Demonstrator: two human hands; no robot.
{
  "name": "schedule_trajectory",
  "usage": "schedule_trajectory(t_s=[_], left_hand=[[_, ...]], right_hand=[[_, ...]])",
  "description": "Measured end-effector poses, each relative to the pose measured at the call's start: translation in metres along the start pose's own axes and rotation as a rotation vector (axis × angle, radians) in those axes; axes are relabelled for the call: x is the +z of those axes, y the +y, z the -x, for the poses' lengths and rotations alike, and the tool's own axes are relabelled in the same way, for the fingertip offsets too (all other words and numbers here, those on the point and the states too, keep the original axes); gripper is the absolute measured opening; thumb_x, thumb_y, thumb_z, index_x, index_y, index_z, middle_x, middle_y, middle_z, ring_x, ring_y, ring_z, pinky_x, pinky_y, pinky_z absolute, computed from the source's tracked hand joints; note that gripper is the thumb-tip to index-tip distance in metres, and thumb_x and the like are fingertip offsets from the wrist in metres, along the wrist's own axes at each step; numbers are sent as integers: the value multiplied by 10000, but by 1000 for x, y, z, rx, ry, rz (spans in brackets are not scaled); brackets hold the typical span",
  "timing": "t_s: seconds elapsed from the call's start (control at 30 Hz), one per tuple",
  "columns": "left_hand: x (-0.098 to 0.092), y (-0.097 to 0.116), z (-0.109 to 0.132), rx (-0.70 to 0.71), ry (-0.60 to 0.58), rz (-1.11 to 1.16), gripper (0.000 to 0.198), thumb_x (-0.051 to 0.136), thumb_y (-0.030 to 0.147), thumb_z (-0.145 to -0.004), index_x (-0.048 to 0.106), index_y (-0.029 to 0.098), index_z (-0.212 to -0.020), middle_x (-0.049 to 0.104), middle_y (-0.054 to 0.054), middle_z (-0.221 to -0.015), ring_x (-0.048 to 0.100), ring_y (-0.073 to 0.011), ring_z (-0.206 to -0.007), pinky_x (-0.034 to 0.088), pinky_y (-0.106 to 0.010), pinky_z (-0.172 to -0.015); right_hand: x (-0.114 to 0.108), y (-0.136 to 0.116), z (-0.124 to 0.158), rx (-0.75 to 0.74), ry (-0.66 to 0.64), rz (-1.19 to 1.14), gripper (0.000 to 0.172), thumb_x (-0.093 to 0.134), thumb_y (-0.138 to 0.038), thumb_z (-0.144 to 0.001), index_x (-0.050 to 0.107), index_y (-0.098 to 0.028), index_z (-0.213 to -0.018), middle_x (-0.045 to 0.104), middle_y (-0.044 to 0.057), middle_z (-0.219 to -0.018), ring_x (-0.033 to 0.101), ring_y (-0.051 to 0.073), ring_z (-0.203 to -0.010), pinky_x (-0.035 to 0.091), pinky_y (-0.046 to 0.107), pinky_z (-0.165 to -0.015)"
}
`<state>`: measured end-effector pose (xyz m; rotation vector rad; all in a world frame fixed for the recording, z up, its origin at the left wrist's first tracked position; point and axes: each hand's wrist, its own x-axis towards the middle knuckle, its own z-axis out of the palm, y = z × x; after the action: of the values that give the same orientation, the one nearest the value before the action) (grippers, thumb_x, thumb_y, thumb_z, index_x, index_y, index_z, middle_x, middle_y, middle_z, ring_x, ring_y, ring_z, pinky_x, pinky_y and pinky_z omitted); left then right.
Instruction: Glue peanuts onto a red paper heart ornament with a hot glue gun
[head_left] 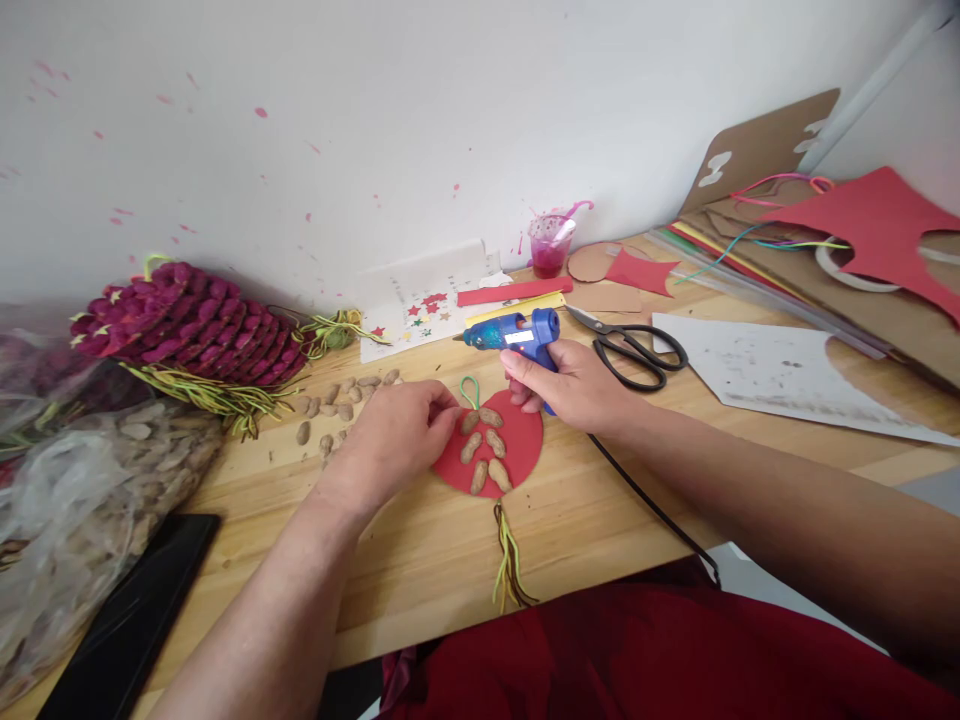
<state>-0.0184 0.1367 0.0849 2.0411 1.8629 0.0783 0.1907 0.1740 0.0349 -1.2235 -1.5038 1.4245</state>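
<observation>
A red paper disc (517,445) lies on the wooden table (600,500), with a green loop at its top and a yellow-green tassel (508,565) hanging below. Several peanuts (484,448) are stuck on it in two rows. My left hand (394,435) rests on the disc's left edge, fingers curled and pressed together beside the top peanut; whether it holds anything is hidden. My right hand (574,385) grips a blue hot glue gun (517,335), its nozzle pointing left above the disc. The gun's black cord (645,500) trails off the table's front edge.
Loose peanuts (337,405) lie left of the disc, beside a magenta peanut ornament (184,325). A plastic bag of peanuts (82,500) and a black phone (127,625) sit at the left. Black scissors (634,350), a pink cup (550,245), star stickers (420,305) and stacked cardboard and red paper (862,230) are behind and right.
</observation>
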Motion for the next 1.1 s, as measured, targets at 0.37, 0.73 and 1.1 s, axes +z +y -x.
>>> schedule_trajectory(t_s=[0.37, 0.73, 1.1], left_hand=[[11, 4, 3, -17, 6, 56, 138, 662, 337, -879, 753, 233, -873, 794, -36, -840, 701, -228, -764, 452, -330, -705], [17, 8, 4, -22, 29, -23, 138, 626, 309, -863, 731, 230, -823, 798, -61, -850, 701, -241, -768, 437, -344, -697], [-4, -16, -2, -88, 57, 722, 187, 797, 381, -775, 746, 206, -813, 716, -13, -718, 593, -148, -616, 441, -273, -591]], right_hand=[[1, -1, 1, -6, 4, 7, 384, 728, -557, -929, 687, -186, -835, 715, 46, -774, 738, 164, -714, 624, 232, -577], [1, -3, 1, 16, 10, 4, 392, 745, -561, -915, 682, -183, -828, 718, 47, -780, 737, 163, -717, 626, 232, -574], [-7, -11, 10, -178, -33, -75, 498, 699, -685, -892, 674, -187, -879, 706, 41, -830, 721, 160, -720, 625, 262, -607]])
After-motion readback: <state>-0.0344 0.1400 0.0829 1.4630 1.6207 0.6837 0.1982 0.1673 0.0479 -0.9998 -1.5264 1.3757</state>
